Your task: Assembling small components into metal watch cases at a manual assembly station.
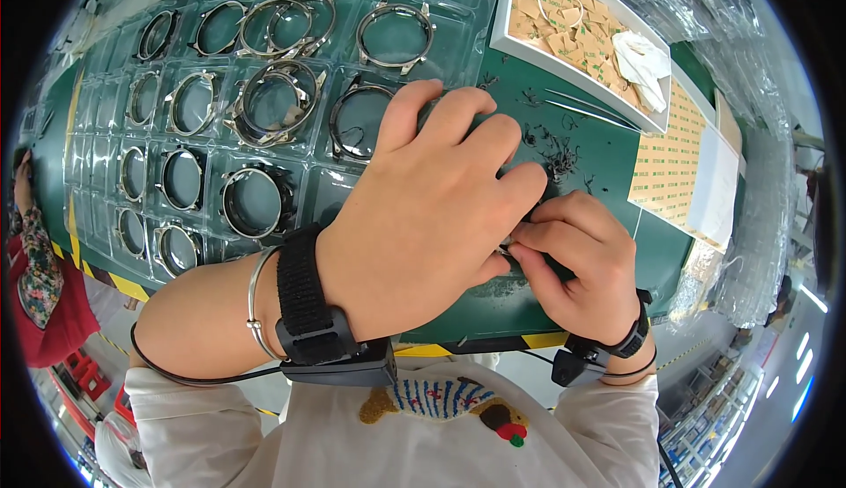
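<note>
My left hand (441, 197) is bent over the green table, thumb and fingers curled round a small piece largely hidden beneath them. My right hand (577, 255) meets it from the right, with thumb and index finger pinched at the same spot. Only a bit of silvery and dark edge (506, 247) shows between the hands, too little to name. Left of my fingers, a watch case (335, 127) with a dark rim lies in a clear plastic tray (322, 193). More round metal watch cases, such as a silver one (361, 43), fill other pockets, some stacked.
Black thread-like scraps (560, 153) are strewn beyond my right hand, near metal tweezers (586, 105). A white box (502, 39) holds tan adhesive pieces and a crumpled white tissue (641, 65). Adhesive sheets (665, 166) lie at the right, beside stacked clear trays (749, 162). Another person's arm (35, 241) shows far left.
</note>
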A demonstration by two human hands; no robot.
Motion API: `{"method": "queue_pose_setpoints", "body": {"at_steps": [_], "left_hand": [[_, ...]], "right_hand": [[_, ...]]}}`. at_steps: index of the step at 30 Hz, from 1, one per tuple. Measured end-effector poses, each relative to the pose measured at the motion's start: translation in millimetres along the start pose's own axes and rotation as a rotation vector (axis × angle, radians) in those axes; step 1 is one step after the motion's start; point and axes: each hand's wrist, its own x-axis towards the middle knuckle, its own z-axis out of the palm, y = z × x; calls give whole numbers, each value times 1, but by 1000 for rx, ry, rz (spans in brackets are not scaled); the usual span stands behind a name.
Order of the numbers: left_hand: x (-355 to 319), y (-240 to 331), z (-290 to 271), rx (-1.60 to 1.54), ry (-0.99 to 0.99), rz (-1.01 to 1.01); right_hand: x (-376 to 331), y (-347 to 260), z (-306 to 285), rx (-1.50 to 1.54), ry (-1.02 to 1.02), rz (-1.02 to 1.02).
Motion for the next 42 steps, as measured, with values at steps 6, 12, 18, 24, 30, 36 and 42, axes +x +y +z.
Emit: {"method": "queue_pose_setpoints", "body": {"at_steps": [6,12,18,24,30,36,42], "left_hand": [[3,0,3,10,21,23],[3,0,4,35,28,24],[3,1,4,67,38,23],[4,2,2,83,32,5],[3,2,3,92,51,-7],[5,3,9,117,53,-11],[5,2,9,118,63,-6]], "right_hand": [[-1,-5,7,-51,68,21],[0,-7,17,-138,165,-17],[-1,-13,19,-186,197,18],[1,-7,11,-36,187,108],[8,-9,2,13,220,81],[10,-10,13,-30,175,95],[11,-7,16,-83,158,113]]}}
